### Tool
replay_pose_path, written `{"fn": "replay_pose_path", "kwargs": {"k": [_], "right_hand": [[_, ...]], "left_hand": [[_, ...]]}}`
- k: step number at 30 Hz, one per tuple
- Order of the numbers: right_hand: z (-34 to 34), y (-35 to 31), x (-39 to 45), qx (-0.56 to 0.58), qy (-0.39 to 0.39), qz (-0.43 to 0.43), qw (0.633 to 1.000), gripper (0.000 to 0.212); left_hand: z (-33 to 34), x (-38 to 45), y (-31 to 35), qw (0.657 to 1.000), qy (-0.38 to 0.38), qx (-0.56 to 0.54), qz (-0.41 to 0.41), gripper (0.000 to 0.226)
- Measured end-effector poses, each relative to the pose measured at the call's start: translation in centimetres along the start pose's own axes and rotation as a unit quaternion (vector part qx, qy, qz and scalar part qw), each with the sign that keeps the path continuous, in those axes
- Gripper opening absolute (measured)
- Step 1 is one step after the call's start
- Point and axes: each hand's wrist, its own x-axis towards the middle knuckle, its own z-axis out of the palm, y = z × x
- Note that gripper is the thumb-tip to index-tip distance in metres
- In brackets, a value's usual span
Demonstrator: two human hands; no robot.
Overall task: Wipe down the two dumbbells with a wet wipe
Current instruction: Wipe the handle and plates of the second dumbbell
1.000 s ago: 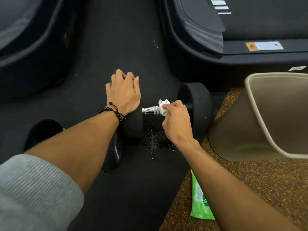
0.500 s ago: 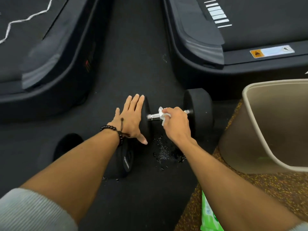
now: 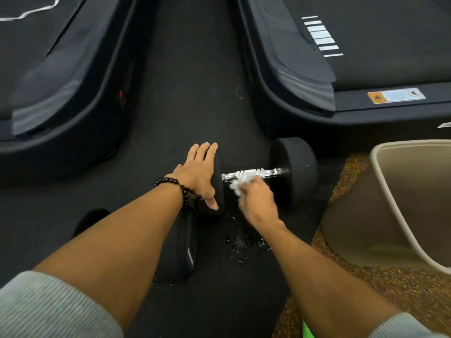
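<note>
Head cam, looking down at floor btw two treadmills. Dumbbell (image 3: 294,170) lies on its side on the black floor mat (image 3: 185,98), chrome handle (image 3: 251,173) running left-right w/ black round heads at each end. I see L hand (image 3: 199,175) laid flat against the outer face of the left head, fingers straight and together pointing away from me, thumb down at the head's lower edge; nothing grasped, just pressing. Black bead bracelet (image 3: 181,190) on L wrist. R hand (image 3: 257,200) sits just below the handle's mid section, fingers curled around a crumpled white wet wipe (image 3: 238,185); wipe touches the underside/front of the chrome bar. R hand slightly motion-blurred, so exact finger placement unclear. Second dumbbell (image 3: 185,252) lies nearer to me, mostly hidden under L forearm; one black head shows beside the forearm, another dark round end (image 3: 91,219) peeks out left of the arm. Scatter of small wet-looking specks (image 3: 244,242) on mat just below first dumbbell. Beige bin (image 3: 390,191) stands at right on speckled brown-yellow flooring (image 3: 366,296), near the dumbbell's right head but apart. Sliver of green pack (image 3: 308,330) at bottom edge under R forearm. Treadmill base (image 3: 305,98) behind right, w/ orange warning label (image 3: 395,95); another treadmill (image 3: 61,93) behind left. Grey sleeves pushed up both arms.
</note>
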Motion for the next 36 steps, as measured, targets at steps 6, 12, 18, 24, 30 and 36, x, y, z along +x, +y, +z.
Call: {"fn": "replay_pose_path", "kwargs": {"k": [6,12,18,24,30,36], "right_hand": [[-1.9,-0.6,1.4,0.078,0.144,0.012,0.986,0.027],[0.6,-3.2,2.5,0.048,0.048,0.013,0.998,0.025],[-3.1,-1.0,2.2,-0.035,0.113,0.107,0.987,0.027],[-0.5,-4.4,3.6,-0.011,-0.030,-0.044,0.998,0.026],[-2.9,-0.1,2.5,-0.175,0.007,0.041,0.984,0.036],[-0.7,-2.1,3.1,-0.208,0.031,0.094,0.973,0.054]], "left_hand": [[-1.0,1.2,-0.7,0.999,-0.029,-0.024,0.026,0.152],[-1.0,1.6,-1.0,0.998,-0.029,-0.035,0.039,0.154],[-0.7,1.9,-1.2,0.998,-0.012,-0.041,0.049,0.161],[-0.8,2.0,-1.3,0.998,-0.008,-0.037,0.044,0.165],[-0.9,1.3,-0.9,0.998,0.003,-0.044,0.033,0.164],[-0.4,1.1,-0.5,0.999,0.019,-0.047,0.015,0.161]]}}
